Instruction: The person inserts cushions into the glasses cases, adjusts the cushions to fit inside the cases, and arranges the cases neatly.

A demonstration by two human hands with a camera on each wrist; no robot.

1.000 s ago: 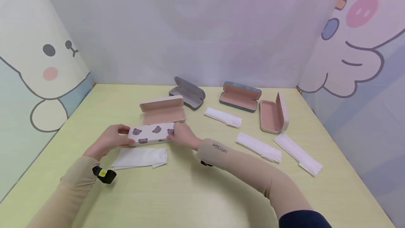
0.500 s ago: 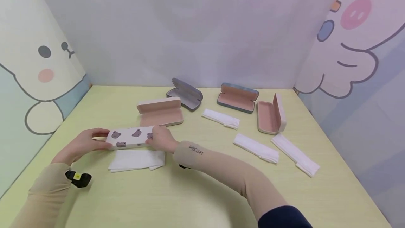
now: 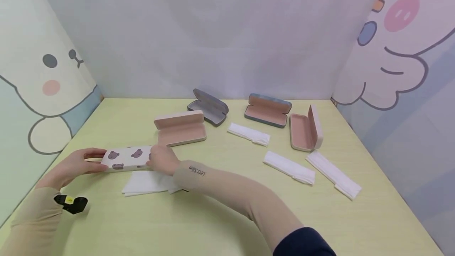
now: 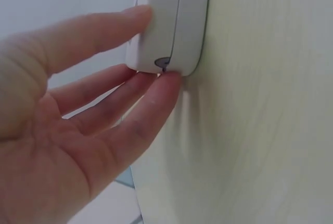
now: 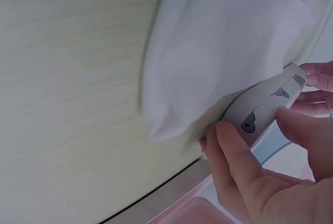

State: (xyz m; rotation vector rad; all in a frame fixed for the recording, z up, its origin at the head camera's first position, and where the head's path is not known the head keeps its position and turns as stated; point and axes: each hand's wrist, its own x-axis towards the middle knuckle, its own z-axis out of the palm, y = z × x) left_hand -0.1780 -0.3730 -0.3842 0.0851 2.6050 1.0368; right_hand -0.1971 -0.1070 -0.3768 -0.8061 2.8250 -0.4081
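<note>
A closed white glasses case (image 3: 126, 158) printed with brown bears lies at the left of the table, in both hands. My left hand (image 3: 74, 165) pinches its left end; in the left wrist view the thumb lies on one side of the case (image 4: 164, 31) and the fingertips are at the end, near the seam. My right hand (image 3: 163, 160) grips the other end, thumb opposite the fingers in the right wrist view. Just in front of the case lies a folded white cloth (image 3: 147, 184), partly behind the right sleeve.
Behind the hands stands an open pink-lined glasses case (image 3: 181, 133). Farther back are an open grey case (image 3: 209, 110), a blue one (image 3: 266, 113) and another pink-lined one (image 3: 302, 131). Folded white cloths (image 3: 289, 167) lie on the right half of the table.
Both hands have moved left together with the bear-print glasses case, from in front of the open pink-lined case towards the table's left side. The cloths and open cases stay put.
</note>
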